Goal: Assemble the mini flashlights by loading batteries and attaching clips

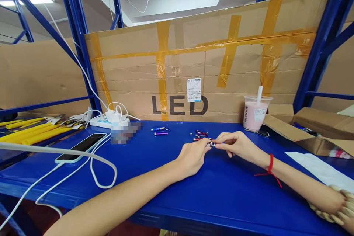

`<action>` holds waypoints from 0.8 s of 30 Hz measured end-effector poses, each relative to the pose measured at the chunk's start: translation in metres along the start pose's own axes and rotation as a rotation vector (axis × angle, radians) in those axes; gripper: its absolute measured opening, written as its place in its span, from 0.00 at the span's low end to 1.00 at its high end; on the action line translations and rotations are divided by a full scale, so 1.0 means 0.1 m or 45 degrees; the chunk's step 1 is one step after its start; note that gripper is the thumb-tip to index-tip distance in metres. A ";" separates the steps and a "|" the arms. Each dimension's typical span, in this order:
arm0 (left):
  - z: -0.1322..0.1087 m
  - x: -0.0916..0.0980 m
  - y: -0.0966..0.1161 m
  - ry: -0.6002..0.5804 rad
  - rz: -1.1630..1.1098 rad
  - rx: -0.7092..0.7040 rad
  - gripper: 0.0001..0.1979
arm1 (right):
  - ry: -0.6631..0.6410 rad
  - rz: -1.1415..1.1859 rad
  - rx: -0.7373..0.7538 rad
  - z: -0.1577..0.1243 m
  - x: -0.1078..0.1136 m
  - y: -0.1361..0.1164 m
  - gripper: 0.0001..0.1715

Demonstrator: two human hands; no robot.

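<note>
My left hand (193, 156) and my right hand (238, 145) meet over the blue table (243, 191). Between their fingertips is a small shiny silver metal piece (212, 144), pinched from both sides; its exact kind is too small to make out. Just behind the fingers lie a red metal tube (197, 139) and a dark red piece with a clip (201, 132), partly hidden by my left hand. To the left rest a blue pen-shaped tube with a clip (158, 129) and a purple tube (160, 133). A tiny silver bit (190, 133) is near the red pieces.
A cup of pink drink with a straw (256, 114) stands back right, beside an open cardboard box (318, 132) and white paper (318, 169). At left are a phone (83, 147), white cables (91, 166), a power strip (110, 120) and yellow rods (35, 132). Cardboard (132, 81) walls the back.
</note>
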State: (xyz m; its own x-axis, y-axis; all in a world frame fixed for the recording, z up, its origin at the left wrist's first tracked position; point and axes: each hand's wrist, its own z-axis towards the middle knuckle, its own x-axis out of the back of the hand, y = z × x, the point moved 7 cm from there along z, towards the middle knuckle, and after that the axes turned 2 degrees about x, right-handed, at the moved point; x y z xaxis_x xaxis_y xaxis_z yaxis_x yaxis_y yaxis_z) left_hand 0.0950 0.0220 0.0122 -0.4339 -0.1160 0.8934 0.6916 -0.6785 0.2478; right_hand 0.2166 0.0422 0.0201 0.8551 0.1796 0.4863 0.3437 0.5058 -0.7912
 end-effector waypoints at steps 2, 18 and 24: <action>0.00 -0.01 0.00 -0.007 -0.023 -0.004 0.12 | 0.010 0.024 -0.006 0.00 0.00 -0.02 0.20; -0.02 -0.03 0.03 -0.120 -0.193 -0.035 0.07 | 0.107 0.145 0.085 -0.08 -0.02 -0.05 0.15; -0.03 -0.02 0.05 -0.103 -0.231 -0.052 0.05 | 0.154 -0.095 0.108 -0.11 0.03 -0.04 0.14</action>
State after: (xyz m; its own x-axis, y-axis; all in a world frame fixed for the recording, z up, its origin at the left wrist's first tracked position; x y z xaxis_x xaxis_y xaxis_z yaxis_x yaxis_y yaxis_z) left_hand 0.0974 0.0170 0.0105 -0.5006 0.0686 0.8630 0.5812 -0.7122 0.3937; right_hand 0.2220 0.0310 0.0203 0.8707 0.0382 0.4904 0.3788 0.5841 -0.7179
